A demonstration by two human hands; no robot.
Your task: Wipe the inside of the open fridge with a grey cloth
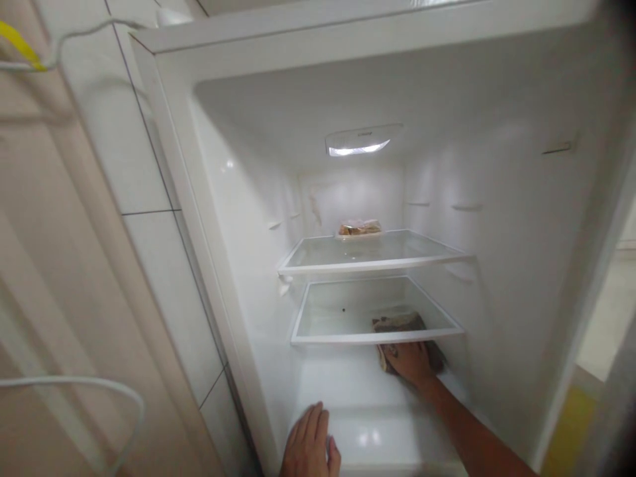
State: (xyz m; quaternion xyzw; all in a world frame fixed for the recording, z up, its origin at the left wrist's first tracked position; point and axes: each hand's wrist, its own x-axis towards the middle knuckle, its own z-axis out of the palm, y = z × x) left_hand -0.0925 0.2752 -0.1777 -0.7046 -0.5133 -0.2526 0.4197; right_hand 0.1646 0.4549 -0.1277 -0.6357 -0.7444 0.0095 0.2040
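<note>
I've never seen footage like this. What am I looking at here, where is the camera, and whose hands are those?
There is no machine here. A person wears a camera on their head, so you look forward and down along their own arms into an open fridge with white walls and a lamp lit in its ceiling.

The right hand reaches in under the lower glass shelf and presses on a brownish cloth, part of which shows through the glass. The left hand rests flat at the front of the fridge floor, holding nothing.

On the upper glass shelf, at the back, sits a small wrapped packet of food; what it is cannot be told. White wall tiles stand to the left.
</note>
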